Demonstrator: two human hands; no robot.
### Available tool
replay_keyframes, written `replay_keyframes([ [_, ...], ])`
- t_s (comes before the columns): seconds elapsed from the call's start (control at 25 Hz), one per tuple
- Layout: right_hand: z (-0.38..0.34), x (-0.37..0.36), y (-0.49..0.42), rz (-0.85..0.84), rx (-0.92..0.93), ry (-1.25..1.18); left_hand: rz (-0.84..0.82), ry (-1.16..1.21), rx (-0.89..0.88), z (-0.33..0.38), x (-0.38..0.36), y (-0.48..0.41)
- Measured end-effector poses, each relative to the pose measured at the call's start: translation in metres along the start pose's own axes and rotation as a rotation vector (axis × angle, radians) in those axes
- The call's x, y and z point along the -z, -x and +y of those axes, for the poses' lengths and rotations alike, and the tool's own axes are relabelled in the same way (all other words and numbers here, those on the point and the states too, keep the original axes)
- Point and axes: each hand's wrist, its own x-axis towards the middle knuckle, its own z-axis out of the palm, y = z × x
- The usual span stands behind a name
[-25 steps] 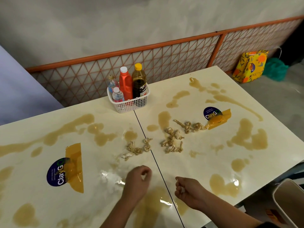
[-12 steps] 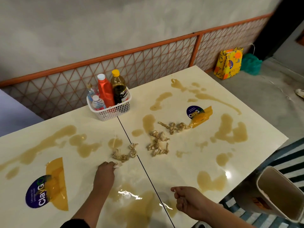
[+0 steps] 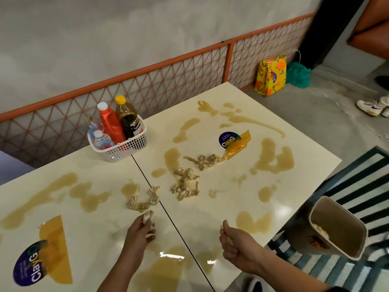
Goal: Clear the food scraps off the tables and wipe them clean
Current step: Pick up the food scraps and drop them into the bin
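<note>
Two cream tables stand pushed together, the left table (image 3: 88,211) and the right table (image 3: 242,186), both smeared with brown sauce puddles. Pale food scraps (image 3: 185,184) lie in clumps around the seam between them, with a smaller clump (image 3: 143,202) on the left table. My left hand (image 3: 140,230) pinches a pale scrap (image 3: 148,214) just below that clump. My right hand (image 3: 233,239) hovers over the right table's near edge, fingers curled round a small pale scrap. A beige bin (image 3: 336,228) with scraps inside stands tilted at the right.
A white basket (image 3: 126,147) holding sauce and water bottles sits at the far end of the seam. Blue round stickers (image 3: 228,140) with amber tape mark each table. A striped chair (image 3: 357,186) stands beside the bin. A yellow bag (image 3: 270,75) and someone's shoes are on the floor.
My left hand has lifted a scrap from the small clump and drawn back toward me. The right hand rose slightly, still clenched. The view shifted left, showing more bin and chair.
</note>
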Motion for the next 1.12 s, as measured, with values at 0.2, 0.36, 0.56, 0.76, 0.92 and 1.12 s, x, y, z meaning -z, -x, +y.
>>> replay_keyframes([
  [0.2, -0.014, 0.021, 0.001, 0.036, 0.083, -0.033, -0.137, 0.126, 0.085, 0.003, -0.045, 0.026],
  [0.36, -0.031, 0.061, 0.017, 0.075, 0.193, -0.057, -0.167, 0.245, 0.131, 0.001, -0.078, 0.047],
  [0.56, -0.045, 0.143, 0.05, 0.179, 0.3, -0.201, -0.152, 0.338, 0.166, -0.01, -0.119, 0.076],
  [0.76, -0.043, 0.243, 0.077, 0.272, 0.314, -0.375, -0.119, 0.398, 0.145, -0.014, -0.155, 0.103],
  [0.92, -0.053, 0.324, 0.074, 0.404, 0.351, -0.479, -0.107, 0.334, 0.177, -0.025, -0.18, 0.115],
  [1.12, -0.09, 0.37, 0.072, 0.549, 0.233, -0.54, -0.119, 0.296, 0.207, -0.04, -0.211, 0.129],
])
